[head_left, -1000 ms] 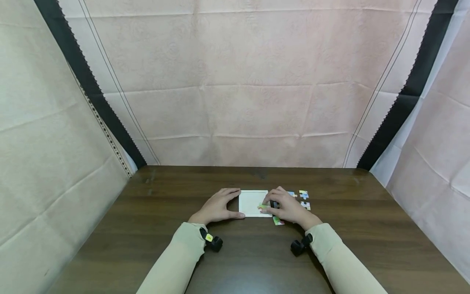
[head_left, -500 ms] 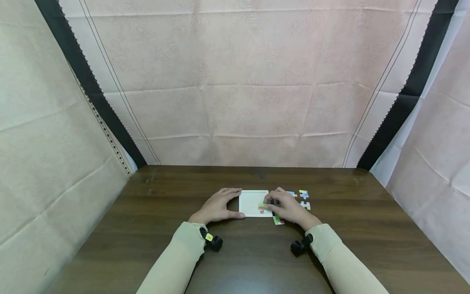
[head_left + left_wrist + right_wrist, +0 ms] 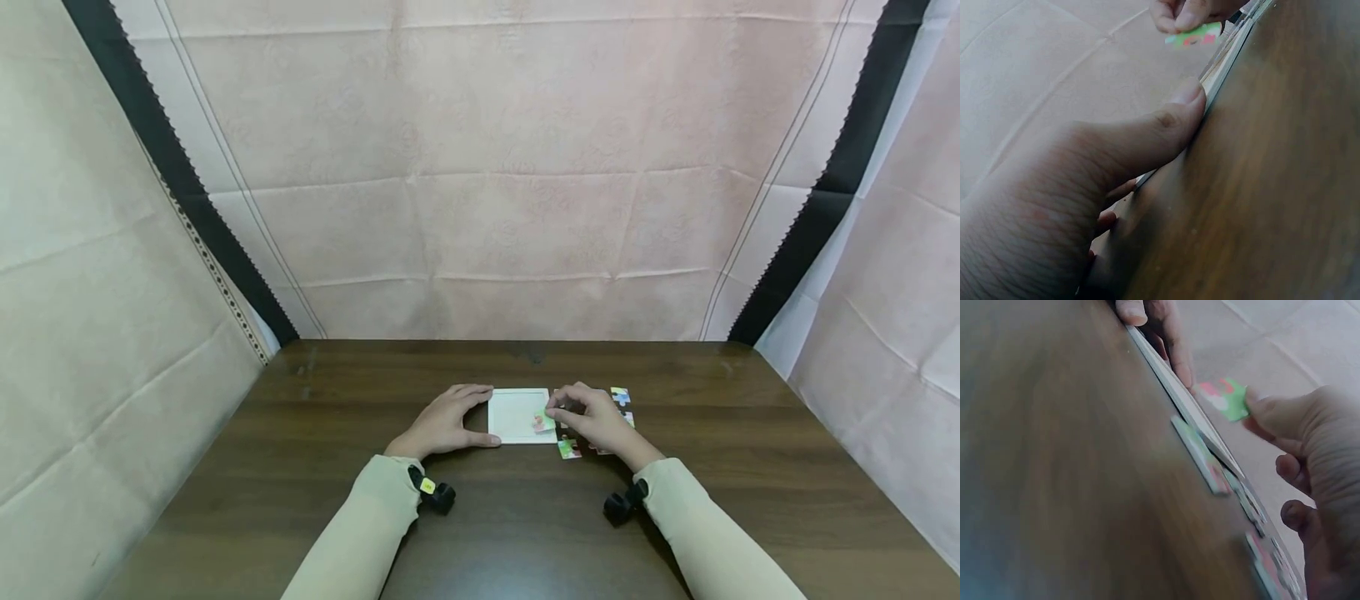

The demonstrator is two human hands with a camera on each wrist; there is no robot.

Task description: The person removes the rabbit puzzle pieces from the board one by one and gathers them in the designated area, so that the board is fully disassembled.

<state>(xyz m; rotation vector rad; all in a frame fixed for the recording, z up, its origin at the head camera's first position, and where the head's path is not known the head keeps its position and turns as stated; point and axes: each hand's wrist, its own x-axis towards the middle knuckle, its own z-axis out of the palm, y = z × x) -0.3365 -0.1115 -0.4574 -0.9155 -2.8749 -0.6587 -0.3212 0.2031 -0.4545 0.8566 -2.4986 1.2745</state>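
Note:
A white rectangular puzzle tray (image 3: pixel 513 410) lies flat on the brown table. My left hand (image 3: pixel 445 422) holds its left side, thumb at the near corner and fingers at the far one. Over the tray's right part, my right hand (image 3: pixel 600 421) pinches a green puzzle piece (image 3: pixel 1230 403) with pink and white markings between thumb and forefinger. In the right wrist view the piece is tilted and raised off the tray. The left wrist view shows my left thumb (image 3: pixel 1172 122) pressed against the tray's edge. Fingers cover part of the held piece.
Several loose puzzle pieces lie right of the tray, partly under my right hand; a green one (image 3: pixel 569 449) sits near its near right corner and a blue and white one (image 3: pixel 620 395) farther back. Pale cloth walls (image 3: pixel 480 225) stand behind and at both sides.
My right hand has drawn slightly to the right with the puzzle piece, which now shows more of its face and stands tilted. My left hand stays on the tray.

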